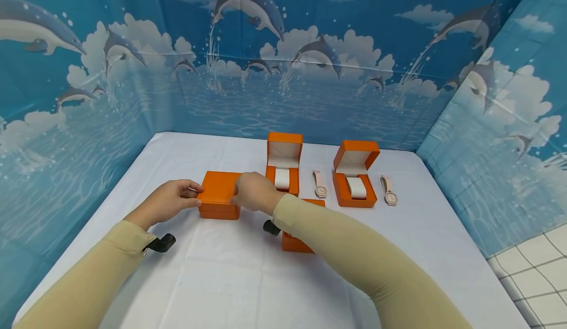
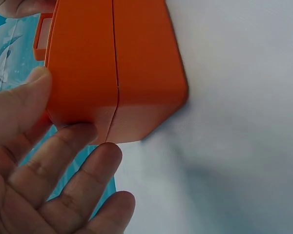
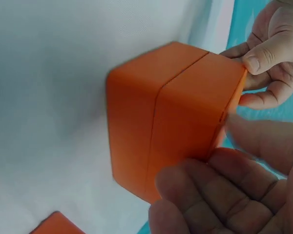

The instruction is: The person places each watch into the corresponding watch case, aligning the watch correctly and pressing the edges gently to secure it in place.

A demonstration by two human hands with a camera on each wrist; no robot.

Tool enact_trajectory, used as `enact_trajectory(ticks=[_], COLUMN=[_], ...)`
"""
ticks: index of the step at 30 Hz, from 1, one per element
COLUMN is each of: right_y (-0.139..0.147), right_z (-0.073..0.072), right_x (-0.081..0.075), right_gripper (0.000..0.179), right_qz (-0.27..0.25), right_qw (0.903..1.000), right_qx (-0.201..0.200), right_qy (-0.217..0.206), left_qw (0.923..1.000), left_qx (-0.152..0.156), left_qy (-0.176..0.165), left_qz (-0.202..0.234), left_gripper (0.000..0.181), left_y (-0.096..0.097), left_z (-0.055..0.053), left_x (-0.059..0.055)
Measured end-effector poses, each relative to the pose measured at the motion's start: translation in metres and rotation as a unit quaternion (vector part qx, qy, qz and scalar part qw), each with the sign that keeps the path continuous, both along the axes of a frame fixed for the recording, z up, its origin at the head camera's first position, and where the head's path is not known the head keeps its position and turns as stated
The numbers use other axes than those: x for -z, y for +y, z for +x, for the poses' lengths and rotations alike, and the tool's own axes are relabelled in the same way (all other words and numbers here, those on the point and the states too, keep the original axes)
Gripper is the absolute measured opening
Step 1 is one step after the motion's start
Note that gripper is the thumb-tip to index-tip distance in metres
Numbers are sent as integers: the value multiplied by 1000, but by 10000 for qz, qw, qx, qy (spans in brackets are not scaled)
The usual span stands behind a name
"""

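Observation:
A closed orange watch box (image 1: 217, 187) sits on the white cloth, left of the other boxes. At its left side my left hand (image 1: 170, 202) grips the lid, thumb on the top edge and fingers against the side. From the right, my right hand (image 1: 256, 192) holds the lid's opposite side, its thumb at the top edge in the right wrist view. The seam between lid (image 3: 195, 107) and base (image 3: 129, 122) looks shut all along. Another orange box (image 1: 296, 244) lies partly hidden under my right forearm; whether it is open I cannot tell.
Two orange boxes, one at back centre (image 1: 284, 138) and one to its right (image 1: 358, 145), stand with lids raised and white cushions inside. A pink-strapped watch (image 1: 320, 187) lies between them, another watch (image 1: 389, 193) at far right. A dolphin-print curtain (image 1: 283, 92) encloses the table.

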State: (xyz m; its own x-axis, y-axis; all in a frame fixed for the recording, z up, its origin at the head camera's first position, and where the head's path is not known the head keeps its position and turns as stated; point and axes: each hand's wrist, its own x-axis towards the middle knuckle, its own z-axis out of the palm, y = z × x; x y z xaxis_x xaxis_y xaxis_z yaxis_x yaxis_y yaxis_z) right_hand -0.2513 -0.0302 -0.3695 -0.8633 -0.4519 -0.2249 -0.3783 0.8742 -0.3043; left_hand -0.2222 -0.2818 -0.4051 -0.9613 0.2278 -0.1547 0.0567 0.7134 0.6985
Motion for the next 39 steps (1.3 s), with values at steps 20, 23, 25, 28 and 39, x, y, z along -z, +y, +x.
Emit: enact_trajectory(ticks=[20, 23, 25, 28, 39], right_y=[27, 45, 57, 76, 152], right_z=[-1, -8, -13, -21, -43], right_x=[-25, -38, -47, -56, -52], right_gripper=[29, 31, 33, 36, 42], right_qz=[-23, -300, -470, -635, -1087], right_qw=[9986, 9984, 9975, 9963, 9924], right_qx=[-498, -294, -112, 67, 390], right_qy=[-195, -371, -515, -569, -414], left_qw=[9959, 9956, 9962, 9966, 9953], left_qx=[57, -23, -25, 49, 317], left_qy=[363, 491, 495, 491, 695], left_qz=[-828, -799, -720, -652, -597], left_gripper=[46, 52, 54, 57, 75], left_y=[22, 37, 48, 64, 112], left_z=[-5, -8, -10, -14, -30], left_x=[-17, -25, -30, -36, -39])
